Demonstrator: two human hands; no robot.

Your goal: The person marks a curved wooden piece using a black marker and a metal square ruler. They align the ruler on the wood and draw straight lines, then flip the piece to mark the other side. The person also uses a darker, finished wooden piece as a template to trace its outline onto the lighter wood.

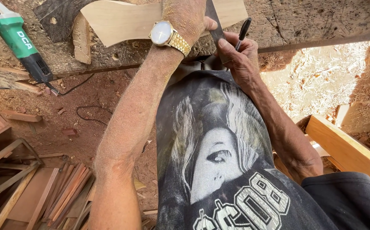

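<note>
Plywood cutout (121,19) overhangs workbench edge; left hand (185,15) presses flat (fingers hidden); right hand (240,53) pinches pen (243,30).

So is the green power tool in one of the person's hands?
No, the green power tool lies alone on the workbench, apart from both hands.

We see a pale tan wood piece (121,19) on a grey-brown desk (287,19), a black pen (243,30), a gold watch (168,36) with a white face, a green and black power tool (17,40), and reddish planks (61,191).
</note>
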